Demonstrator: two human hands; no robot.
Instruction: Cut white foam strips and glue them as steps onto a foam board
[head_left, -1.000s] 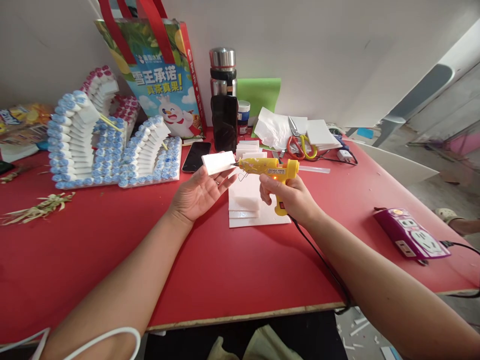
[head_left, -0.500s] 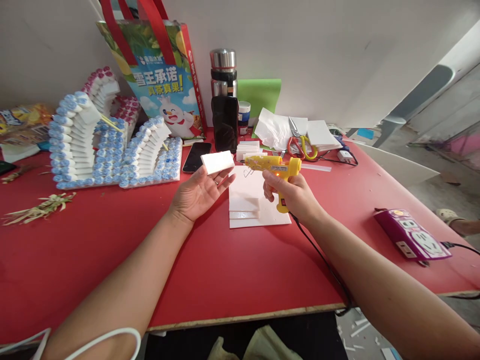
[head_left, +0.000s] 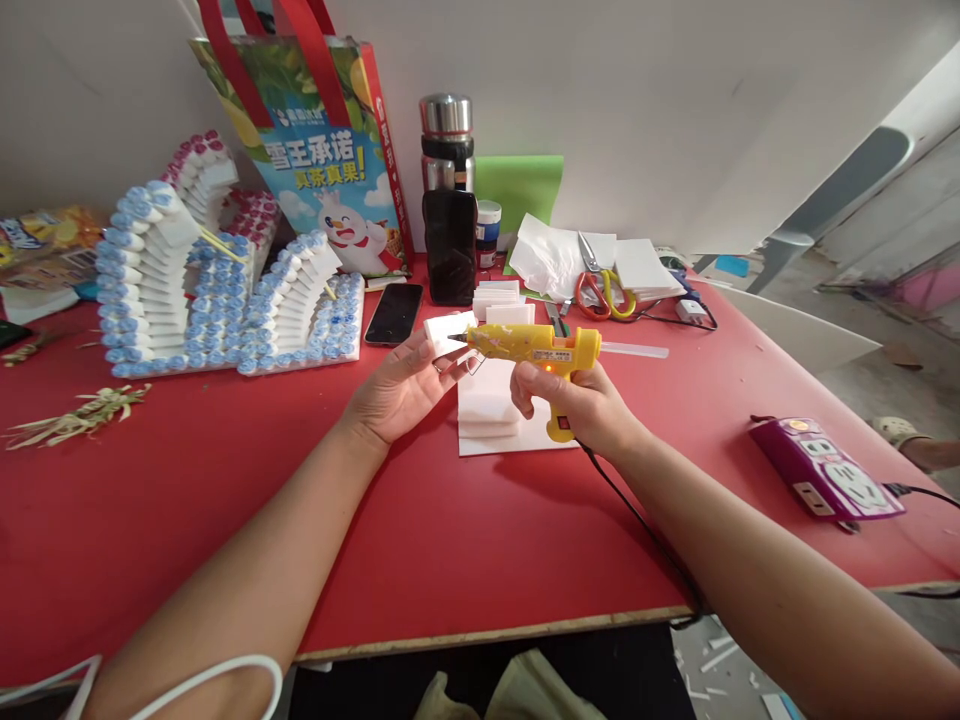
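Note:
My left hand (head_left: pixel 401 385) holds a small white foam block (head_left: pixel 444 328) by its edges, fingers below it. My right hand (head_left: pixel 577 395) is wrapped round the grip of a yellow glue gun (head_left: pixel 517 342), whose small light glows orange. The gun's dark nozzle is over the block's right part; whether it touches I cannot tell. Beneath the hands lies a white board (head_left: pixel 536 437) with smaller white pieces (head_left: pixel 487 410) on it. A clear glue stick (head_left: pixel 637 350) shows just behind the gun's rear end.
Behind stand a phone (head_left: pixel 450 250), a thermos (head_left: pixel 447 120) and scissors (head_left: pixel 600 285). Blue-and-white stacked models (head_left: pixel 150 290) and a printed bag (head_left: pixel 322 160) are at the left. A purple power strip (head_left: pixel 825 470) lies at right; the gun's cord (head_left: pixel 637 520) runs over the table edge.
The glue gun has moved left and slightly down, bringing its nozzle over the white block. My left hand has shifted the block slightly right and down.

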